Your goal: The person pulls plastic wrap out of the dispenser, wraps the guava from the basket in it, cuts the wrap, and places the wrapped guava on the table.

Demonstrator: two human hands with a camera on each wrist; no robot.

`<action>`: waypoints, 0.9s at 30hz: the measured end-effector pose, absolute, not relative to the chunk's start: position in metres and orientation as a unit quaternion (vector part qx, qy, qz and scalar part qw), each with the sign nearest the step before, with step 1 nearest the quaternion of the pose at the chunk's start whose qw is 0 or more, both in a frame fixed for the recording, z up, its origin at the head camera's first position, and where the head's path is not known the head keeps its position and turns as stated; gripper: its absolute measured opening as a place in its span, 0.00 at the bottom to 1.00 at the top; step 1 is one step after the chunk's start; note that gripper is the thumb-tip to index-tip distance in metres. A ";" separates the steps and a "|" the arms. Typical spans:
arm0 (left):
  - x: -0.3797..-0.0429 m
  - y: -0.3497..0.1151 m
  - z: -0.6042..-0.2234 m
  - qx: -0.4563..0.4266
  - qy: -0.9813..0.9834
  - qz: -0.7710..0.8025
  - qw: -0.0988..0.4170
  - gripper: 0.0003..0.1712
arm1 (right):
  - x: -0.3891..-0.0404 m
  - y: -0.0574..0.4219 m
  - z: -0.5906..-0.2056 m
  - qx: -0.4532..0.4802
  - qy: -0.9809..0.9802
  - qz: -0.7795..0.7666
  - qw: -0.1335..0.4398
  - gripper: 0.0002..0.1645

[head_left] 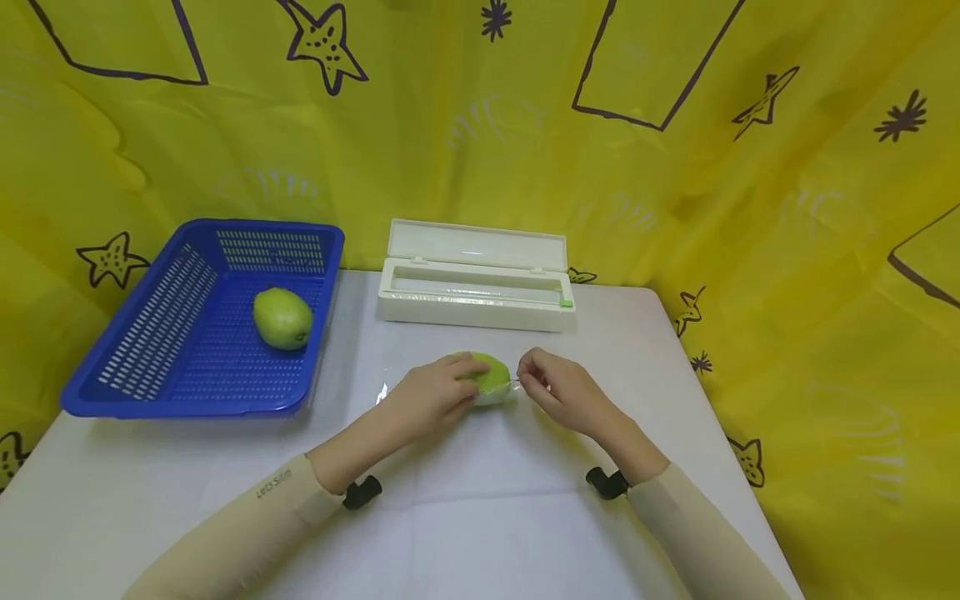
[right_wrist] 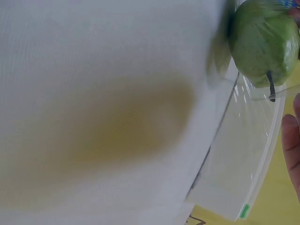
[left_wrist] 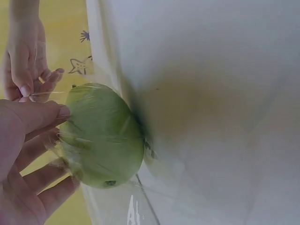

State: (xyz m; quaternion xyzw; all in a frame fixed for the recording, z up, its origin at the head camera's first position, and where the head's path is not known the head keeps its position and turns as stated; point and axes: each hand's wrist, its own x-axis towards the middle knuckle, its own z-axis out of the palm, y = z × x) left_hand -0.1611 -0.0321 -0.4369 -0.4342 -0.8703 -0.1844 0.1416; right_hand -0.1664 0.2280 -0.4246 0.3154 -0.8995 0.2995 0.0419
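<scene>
A green pear (head_left: pixel 491 373) lies on the white table, wrapped in clear cling film (right_wrist: pixel 287 91) that shows creases over its skin in both wrist views. My left hand (head_left: pixel 433 393) holds the pear from the left, its fingers and thumb bent over the film-covered side. Just right of the fruit, my right hand (head_left: pixel 564 392) pinches a thin, stretched strand of film between thumb and fingertips. The pear's dark stem (right_wrist: pixel 271 84) points toward the right hand. Only some fingers of that hand show in the right wrist view.
Behind the hands stands a white cling film dispenser (head_left: pixel 472 313), its lid raised and a green slider at its right end. A blue basket (head_left: pixel 187 408) at the left holds another green pear (head_left: pixel 282 318). A yellow patterned curtain (head_left: pixel 450 108) hangs behind the table.
</scene>
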 end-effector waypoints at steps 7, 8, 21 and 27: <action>-0.165 -0.036 -0.438 -0.429 -0.870 -0.211 0.117 0.05 | -0.162 0.230 -0.427 0.359 -0.888 0.288 0.020 0.22; -0.165 -0.037 -0.437 -0.429 -0.871 -0.212 0.114 0.05 | -0.161 0.230 -0.427 0.368 -0.887 0.276 0.024 0.25; -0.167 -0.039 -0.428 -0.419 -0.877 -0.211 0.107 0.02 | -0.160 0.226 -0.415 0.414 -0.874 0.178 0.181 0.09; -0.168 -0.041 -0.427 -0.421 -0.874 -0.224 0.089 0.03 | -0.164 0.224 -0.419 0.391 -0.889 0.180 0.154 0.11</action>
